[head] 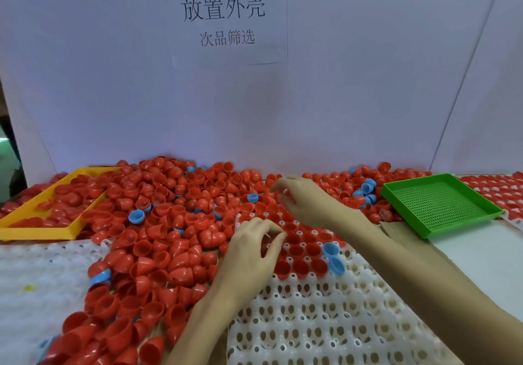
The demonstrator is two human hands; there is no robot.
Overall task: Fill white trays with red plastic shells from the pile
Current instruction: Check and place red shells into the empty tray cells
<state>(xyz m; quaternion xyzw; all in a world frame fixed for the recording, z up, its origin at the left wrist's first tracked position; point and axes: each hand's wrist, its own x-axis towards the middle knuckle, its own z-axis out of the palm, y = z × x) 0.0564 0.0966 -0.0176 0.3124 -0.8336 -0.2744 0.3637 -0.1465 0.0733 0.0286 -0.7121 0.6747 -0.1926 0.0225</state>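
A big pile of red plastic shells, with a few blue ones mixed in, covers the table's middle and left. In front of me lies a white tray with round pockets. Its far rows hold red shells set open side up, and two blue shells lie on its right part. My left hand is over the filled rows, thumb and forefinger curled round a red shell. My right hand hovers at the tray's far edge with its fingertips pinched together. Whatever they may hold is hidden.
A yellow tray with red shells stands at the left, a green perforated tray at the right. Another white tray lies at the near left. A filled tray shows at the far right. White boards wall in the back.
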